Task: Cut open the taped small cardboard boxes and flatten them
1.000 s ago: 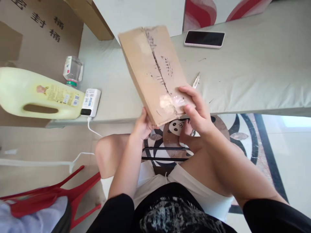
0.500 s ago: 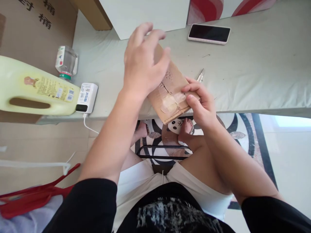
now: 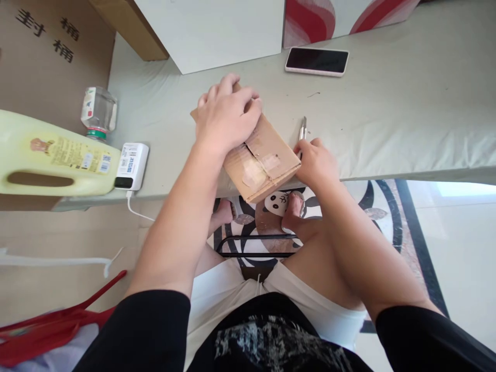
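Left hand [image 3: 227, 116]: palm down on the far half of the cardboard box [image 3: 267, 161], fingers loosely spread and bent over its far edge; it presses rather than grips
Right hand [image 3: 318, 164]: fingers curled in against the box's right corner, touching it; whether it grips anything cannot be told
Cardboard box: flat, taped along its seam, lying askew on the near edge of the grey table [image 3: 387, 119], near corner jutting past the edge
Slim metal tool [image 3: 303, 127]: on the table just beyond the right hand's fingertips
Phone [image 3: 316, 61]: face up, well apart at the back
Left end: yellow jug [image 3: 50, 160] on its side, white charger [image 3: 130, 164] beside it, glass bottle [image 3: 98, 109] behind
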Demonstrator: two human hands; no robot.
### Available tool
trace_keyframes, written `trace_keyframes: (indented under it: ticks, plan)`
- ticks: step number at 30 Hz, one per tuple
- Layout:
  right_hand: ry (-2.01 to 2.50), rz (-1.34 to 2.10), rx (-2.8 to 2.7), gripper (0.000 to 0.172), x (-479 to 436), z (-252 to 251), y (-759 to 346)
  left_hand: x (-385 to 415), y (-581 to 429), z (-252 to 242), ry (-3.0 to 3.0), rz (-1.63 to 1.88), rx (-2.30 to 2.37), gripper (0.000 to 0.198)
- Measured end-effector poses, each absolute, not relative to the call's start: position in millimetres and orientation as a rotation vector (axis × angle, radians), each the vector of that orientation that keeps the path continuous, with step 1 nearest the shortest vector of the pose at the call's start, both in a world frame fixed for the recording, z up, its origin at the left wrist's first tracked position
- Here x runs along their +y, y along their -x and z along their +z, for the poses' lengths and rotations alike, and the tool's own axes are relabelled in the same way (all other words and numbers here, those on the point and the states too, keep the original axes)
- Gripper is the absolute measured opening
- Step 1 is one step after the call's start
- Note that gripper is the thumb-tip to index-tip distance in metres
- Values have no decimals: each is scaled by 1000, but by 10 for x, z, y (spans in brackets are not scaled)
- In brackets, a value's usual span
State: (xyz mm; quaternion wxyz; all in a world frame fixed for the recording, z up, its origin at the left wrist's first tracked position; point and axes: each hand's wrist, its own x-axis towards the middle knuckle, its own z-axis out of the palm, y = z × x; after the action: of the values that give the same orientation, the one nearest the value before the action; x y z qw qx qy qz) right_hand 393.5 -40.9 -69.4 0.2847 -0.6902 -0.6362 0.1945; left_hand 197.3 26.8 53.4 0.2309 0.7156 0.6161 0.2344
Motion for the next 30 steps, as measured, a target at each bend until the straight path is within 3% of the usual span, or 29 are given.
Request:
trace_keyframes:
  ticks: [4, 11, 16, 22, 30]
  plan:
    - [1798, 602, -1557, 13, -410, -620, -4026, 252, -1994, 546, -1932, 697, 1659, 9]
    - [1108, 961, -1277, 30, -655, -255, -4110, 255, -1979, 530, -1994, 683, 1685, 6]
    - [1030, 1000, -1144, 37, -815, 12, -4048, 272, -1977, 567, -1997, 623, 1708, 21]
    - [1031, 932, -1279, 35, -789, -19, -4055, 230, -1959, 673, -2011, 415, 1682, 48]
    - [936, 633, -1171, 25, -995, 73, -3809, 171, -1971, 662, -2006, 513, 1627, 24]
